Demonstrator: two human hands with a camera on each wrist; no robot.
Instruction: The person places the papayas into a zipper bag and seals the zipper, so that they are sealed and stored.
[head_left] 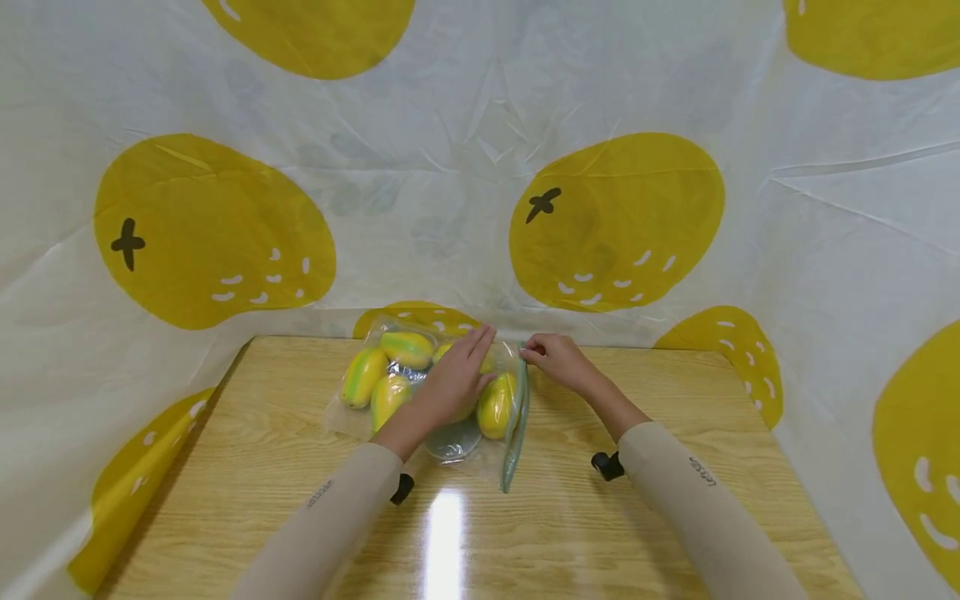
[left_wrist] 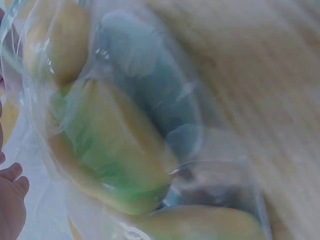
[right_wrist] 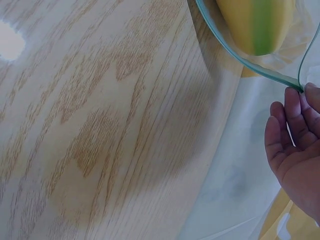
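A clear zip bag [head_left: 511, 454] with a green zip edge lies at the back of the table. Several yellow fruits with green stripes, shaped like mangoes [head_left: 496, 407], are inside it. A bluish round dish-like thing [head_left: 453, 442] shows among them; whether it is inside or under the bag is unclear. My left hand [head_left: 452, 385] rests over the bag with fingers straight, hiding some fruit. My right hand [head_left: 561, 361] pinches the far end of the zip edge between thumb and finger. In the right wrist view, the two green rims stand apart near that pinch.
The wooden table [head_left: 637, 533] reaches back to a white sheet [head_left: 442, 208] printed with large yellow fruits, which also hangs at both sides. A dark wrist device [head_left: 607, 466] shows beneath the right sleeve, and another [head_left: 402, 488] beneath the left.
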